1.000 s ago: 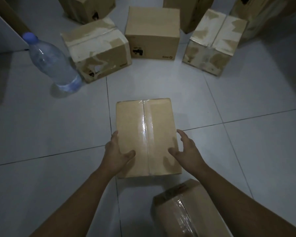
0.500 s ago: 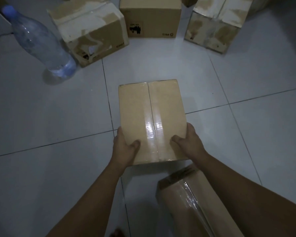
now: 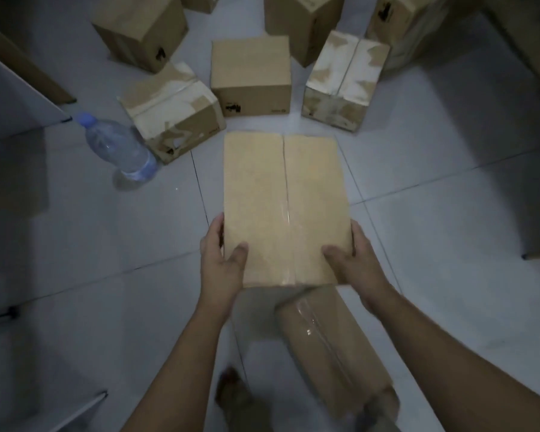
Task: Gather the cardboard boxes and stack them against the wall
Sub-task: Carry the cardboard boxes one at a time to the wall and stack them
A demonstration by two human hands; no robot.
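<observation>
Both hands — left hand at 9 o'clock, right hand at 3 — grip the taped box at its near corners, thumbs on top, more boxes at 12 o'clock — bottle at 10.

Water bottle (blue-capped) stands on tiled floor.

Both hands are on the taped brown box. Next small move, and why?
Probably lift the plain brown taped cardboard box straight up, level. The left hand and right hand grip its opposite sides, thumbs on top, so the hold looks set. Its near edge overlaps another tape-sealed cardboard box lying below it; a clear plastic water bottle stands to the left. Rising first clears both.
</observation>
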